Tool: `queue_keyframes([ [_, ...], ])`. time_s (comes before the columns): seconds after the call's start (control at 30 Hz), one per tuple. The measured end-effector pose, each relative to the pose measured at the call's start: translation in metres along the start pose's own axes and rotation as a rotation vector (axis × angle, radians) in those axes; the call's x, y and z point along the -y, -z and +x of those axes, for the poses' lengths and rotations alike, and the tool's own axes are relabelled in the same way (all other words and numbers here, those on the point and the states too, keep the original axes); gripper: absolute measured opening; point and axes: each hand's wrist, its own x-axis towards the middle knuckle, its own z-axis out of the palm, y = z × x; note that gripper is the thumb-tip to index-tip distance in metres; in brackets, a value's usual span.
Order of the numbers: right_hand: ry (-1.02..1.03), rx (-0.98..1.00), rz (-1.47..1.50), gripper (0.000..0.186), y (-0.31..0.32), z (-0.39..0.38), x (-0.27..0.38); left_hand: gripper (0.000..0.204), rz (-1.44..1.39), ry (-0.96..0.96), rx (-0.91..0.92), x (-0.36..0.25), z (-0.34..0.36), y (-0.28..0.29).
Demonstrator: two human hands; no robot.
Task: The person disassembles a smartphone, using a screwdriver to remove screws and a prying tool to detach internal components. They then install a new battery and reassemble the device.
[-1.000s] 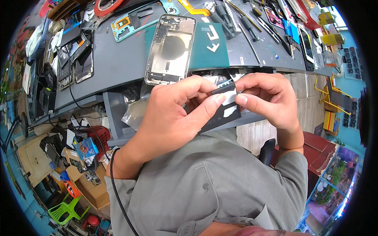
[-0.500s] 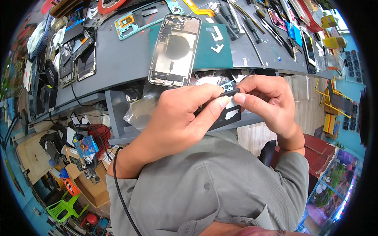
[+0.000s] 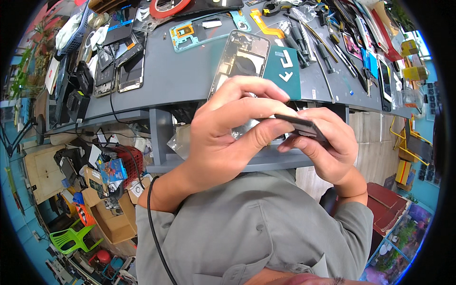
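Note:
A thin dark slab that looks like a phone battery (image 3: 309, 127) is held up in front of the desk edge, tilted, with a pale patch on its lower side. My left hand (image 3: 223, 128) pinches its left end between thumb and forefinger, the other fingers raised. My right hand (image 3: 338, 145) grips the right end, thumb beneath and fingers behind. Beyond my left hand, an opened phone housing (image 3: 232, 54) with a dark round patch inside lies partly on the green mat (image 3: 292, 80). My left fingers hide its lower part.
Screwdrivers (image 3: 299, 45) and other slim tools lie at the desk's right. A light-blue phone frame (image 3: 185, 45) and an orange flex cable (image 3: 266, 28) sit at the back. Phone parts (image 3: 130, 76) crowd the left. Below the desk edge, an open drawer (image 3: 213, 166) holds clear plastic.
My hands have turned the battery to a steeper tilt, and my left fingers have lifted. The view has shifted, so the desk appears farther right and lower.

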Motion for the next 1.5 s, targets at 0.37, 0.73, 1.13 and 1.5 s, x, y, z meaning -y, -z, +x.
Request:
queue_keyframes([
  [0.37,0.459,-0.033,-0.821,0.056,-0.013,0.047,-0.017,0.057,0.723,-0.209,-0.19,0.006,-0.014,0.053],
  [0.73,0.405,0.046,-0.875,0.065,-0.032,0.059,-0.04,0.039,0.927,-0.32,-0.171,0.026,-0.017,0.056],
  [1.13,0.362,0.038,-0.891,0.064,-0.041,0.063,-0.049,0.037,0.904,-0.282,-0.182,0.036,-0.015,0.059],
  [1.5,0.271,0.04,-0.746,0.06,-0.041,0.064,-0.043,0.036,0.842,-0.256,-0.188,0.041,-0.019,0.06],
])
